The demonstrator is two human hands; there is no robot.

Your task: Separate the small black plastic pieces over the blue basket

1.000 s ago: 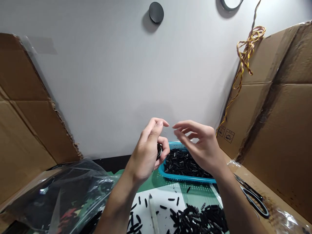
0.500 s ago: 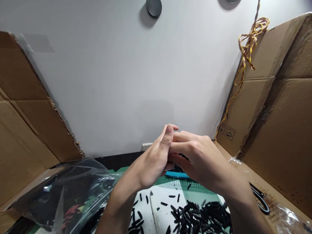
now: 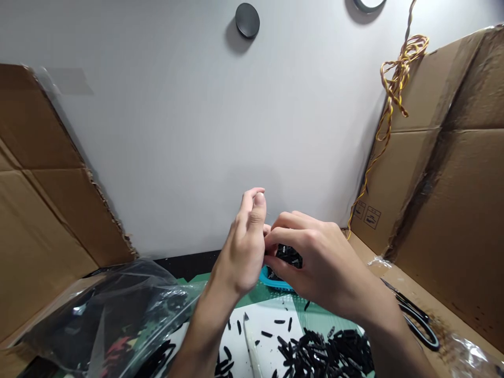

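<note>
My left hand (image 3: 246, 249) is raised above the work surface, its thumb pointing up and its index finger stretched out behind the thumb. The palm faces right, and what lies in it is hidden. Against that palm, my right hand (image 3: 317, 254) has thumb and forefinger pinched together; whatever is between the tips is too hidden to make out. Behind the hands stands a blue basket (image 3: 275, 284) holding small black pieces (image 3: 289, 255). Below, a heap of slim black pieces (image 3: 325, 349) lies on white paper (image 3: 271, 310) and a green mat (image 3: 321, 315).
A pale pen-like tool with a pointed tip (image 3: 252, 346) lies on the paper. Black-handled scissors (image 3: 419, 320) are at the right. A clear plastic bag (image 3: 118, 310) fills the left front. Cardboard walls (image 3: 444, 173) stand on both sides, with a twisted yellow wire (image 3: 388, 115) hanging at the right.
My hands have drawn slightly apart, the left moving a little left and tilting upright. More of the blue basket shows between them. The view has tipped up slightly.
</note>
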